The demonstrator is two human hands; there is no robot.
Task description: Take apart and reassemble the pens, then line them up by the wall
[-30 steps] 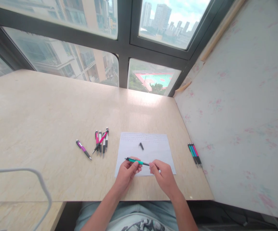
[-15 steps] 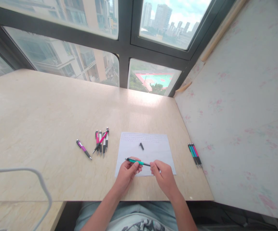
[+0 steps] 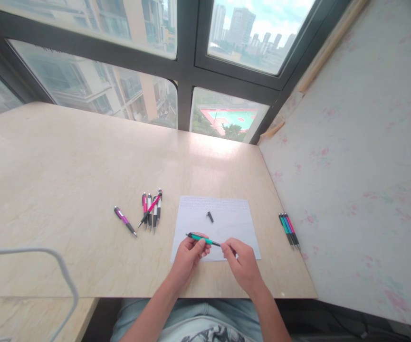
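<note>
My left hand (image 3: 190,254) is closed around the green barrel of a pen (image 3: 201,239), whose black clip end points left. From the barrel's right end sticks a thin dark refill (image 3: 215,244). The fingertips of my right hand (image 3: 239,256) pinch the far end of this refill and hide its tip. Both hands are over the lower part of a white sheet of paper (image 3: 187,221) with handwritten lines along its top. Just beyond the pen, a short black pen part (image 3: 210,217) lies on the sheet.
Left of the paper lies a group of several pink and white pens (image 3: 151,211), one across the others. A purple pen (image 3: 125,221) lies farther left. Several pens (image 3: 289,231) line up by the wall at right. A white cable (image 3: 64,270) curves at lower left.
My right fingers have come slightly closer to the green barrel, and a little less of the refill shows. My left hand keeps its hold on the pen.
</note>
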